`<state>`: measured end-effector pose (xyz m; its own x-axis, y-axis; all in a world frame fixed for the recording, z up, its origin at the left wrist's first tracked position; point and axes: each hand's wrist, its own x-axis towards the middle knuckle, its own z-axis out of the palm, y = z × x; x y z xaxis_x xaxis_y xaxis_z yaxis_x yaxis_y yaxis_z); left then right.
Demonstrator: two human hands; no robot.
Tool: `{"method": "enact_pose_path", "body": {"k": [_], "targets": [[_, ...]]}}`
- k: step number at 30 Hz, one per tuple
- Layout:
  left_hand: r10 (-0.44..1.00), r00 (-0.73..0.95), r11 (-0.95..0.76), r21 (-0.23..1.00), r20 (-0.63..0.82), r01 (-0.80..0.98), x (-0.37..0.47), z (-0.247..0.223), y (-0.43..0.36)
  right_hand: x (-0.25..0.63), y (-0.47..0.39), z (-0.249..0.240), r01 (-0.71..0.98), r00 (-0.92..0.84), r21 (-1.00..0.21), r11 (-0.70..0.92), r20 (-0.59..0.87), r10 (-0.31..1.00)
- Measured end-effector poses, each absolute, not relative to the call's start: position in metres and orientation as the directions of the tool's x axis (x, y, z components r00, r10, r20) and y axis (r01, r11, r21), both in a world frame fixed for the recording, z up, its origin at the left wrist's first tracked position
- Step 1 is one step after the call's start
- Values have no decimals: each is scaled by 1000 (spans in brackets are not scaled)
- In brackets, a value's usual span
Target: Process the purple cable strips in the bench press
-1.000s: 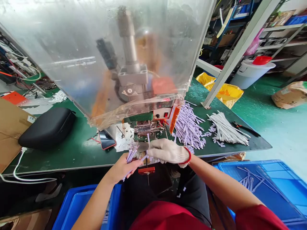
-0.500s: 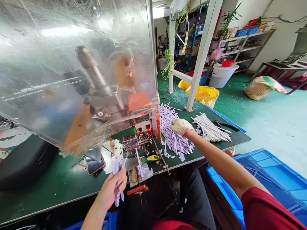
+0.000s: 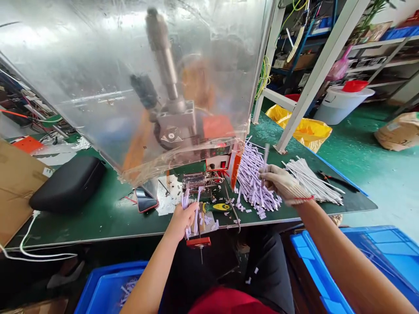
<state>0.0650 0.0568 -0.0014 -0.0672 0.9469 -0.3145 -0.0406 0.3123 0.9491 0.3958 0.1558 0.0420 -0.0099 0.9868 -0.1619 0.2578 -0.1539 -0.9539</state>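
Right hand: the gloved right hand (image 3: 278, 181) pinches a single strip (image 3: 266, 153) nearly upright between thumb and fingers; half a second ago it was down at the lilac pile without this strip standing clear.
Right hand's place: over the right side of the lilac pile (image 3: 253, 181), just left of the white bundle (image 3: 316, 183).
Left hand: the bare left hand (image 3: 183, 220) is closed round a bunch of lilac strips (image 3: 185, 201), as before; it has come closer to the red block (image 3: 198, 242) at the table's front edge.
Between the hands: now well apart; a second ago they met at the front edge.
Lilac pile: unmoved, on the right part of the table (image 3: 121, 222), behind its front edge.
White bundle: near the front right corner, as before, with the pliers (image 3: 340, 182) along the right edge.
Yellow-handled tool: the yellow-handled tool (image 3: 221, 207) lies near the front edge, right of the left hand.
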Motion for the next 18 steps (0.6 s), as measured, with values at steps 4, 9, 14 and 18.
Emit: {"method": "enact_pose_path", "body": {"k": [4,9,14,18], "targets": [[943,33,332,933,-331,-137,48,11,40,352,86,50,50,-293,-970,-238,-242,925],[940,18,327,882,-341,-339,27,14,13,267,61,32,70,-522,-963,-260,-257,813],[944,-83,261,878,-318,-402,7,4,-7,220,74,10,72,-424,-949,-307,-308,852],[932,-101,264,845,-348,-465,-1,-5,-17,210,77,1,-11,-395,-917,-398,-362,845]]}}
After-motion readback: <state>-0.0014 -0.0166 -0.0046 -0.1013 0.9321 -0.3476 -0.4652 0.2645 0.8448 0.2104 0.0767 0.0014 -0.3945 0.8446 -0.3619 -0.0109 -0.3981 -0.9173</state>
